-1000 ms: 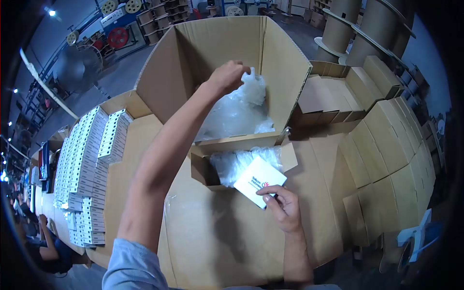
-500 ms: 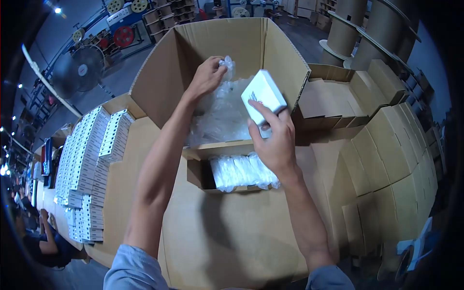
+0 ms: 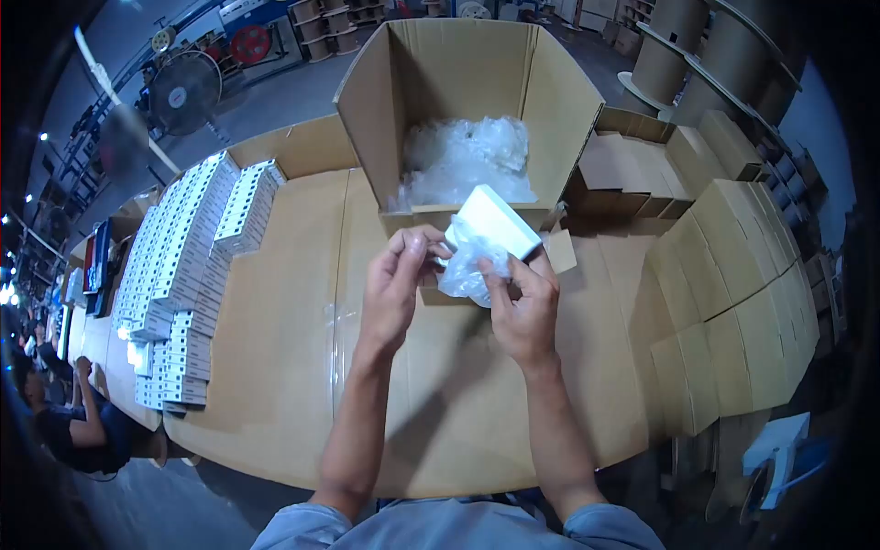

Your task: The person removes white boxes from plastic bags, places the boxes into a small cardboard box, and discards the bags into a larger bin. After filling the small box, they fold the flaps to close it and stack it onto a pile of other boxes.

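A flat white box (image 3: 502, 224) is held tilted above the table in my right hand (image 3: 524, 307), its thumb pressing a crumpled clear plastic bag (image 3: 472, 266) against the box's near side. My left hand (image 3: 399, 280) is closed, with its fingertips at the left edge of the bag; the exact pinch is partly hidden. Behind both hands stands a small open carton (image 3: 561, 251), mostly covered from sight. Beyond it, a large open cardboard box (image 3: 463, 69) contains a heap of clear plastic bags (image 3: 467, 156).
Stacks of small white boxes (image 3: 188, 243) line the left side of the cardboard-covered table (image 3: 275, 367). Folded cartons (image 3: 733, 312) stand at the right, with an open cardboard tray (image 3: 632, 165) behind. A seated person (image 3: 82, 412) is at the far left.
My left hand has come back from the large box with a plastic bag, which now lies against the white box. My right hand has lowered slightly, and the view has shifted.
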The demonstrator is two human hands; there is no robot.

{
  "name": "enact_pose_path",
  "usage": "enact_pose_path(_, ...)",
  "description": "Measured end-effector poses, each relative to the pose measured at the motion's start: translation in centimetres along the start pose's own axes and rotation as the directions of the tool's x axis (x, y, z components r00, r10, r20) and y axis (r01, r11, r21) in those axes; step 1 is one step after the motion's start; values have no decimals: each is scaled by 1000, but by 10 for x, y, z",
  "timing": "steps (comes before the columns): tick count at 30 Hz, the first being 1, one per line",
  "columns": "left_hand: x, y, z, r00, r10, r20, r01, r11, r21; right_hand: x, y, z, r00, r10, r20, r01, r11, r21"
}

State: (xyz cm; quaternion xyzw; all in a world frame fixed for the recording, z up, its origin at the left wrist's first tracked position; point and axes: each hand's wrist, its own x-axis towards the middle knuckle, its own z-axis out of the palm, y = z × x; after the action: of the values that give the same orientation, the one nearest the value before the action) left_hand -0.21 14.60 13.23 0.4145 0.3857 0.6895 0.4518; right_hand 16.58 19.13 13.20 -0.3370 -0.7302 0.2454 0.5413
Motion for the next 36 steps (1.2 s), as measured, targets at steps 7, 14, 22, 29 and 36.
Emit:
enact_pose_path(7,-90,-21,1,991,-121,-50,129,969,210,-91,-15,5,905,416,91,-399,752,525)
enact_pose_path(14,-150,-38,-42,982,-171,-82,186,955,231,-131,-10,-6,803,589,86,-501,591,632)
enact_pose_path(22,-153,-36,-38,976,-188,-108,215,910,356,-146,-21,1,888,450,95,-455,826,332)
enact_pose_path(29,-154,-63,-25,949,-37,-312,118,962,245,-168,-10,-1,844,433,316,-536,704,467)
enact_pose_path(36,-166,-76,-40,935,-147,-323,125,988,-88,-170,9,0,842,523,135,-533,765,362)
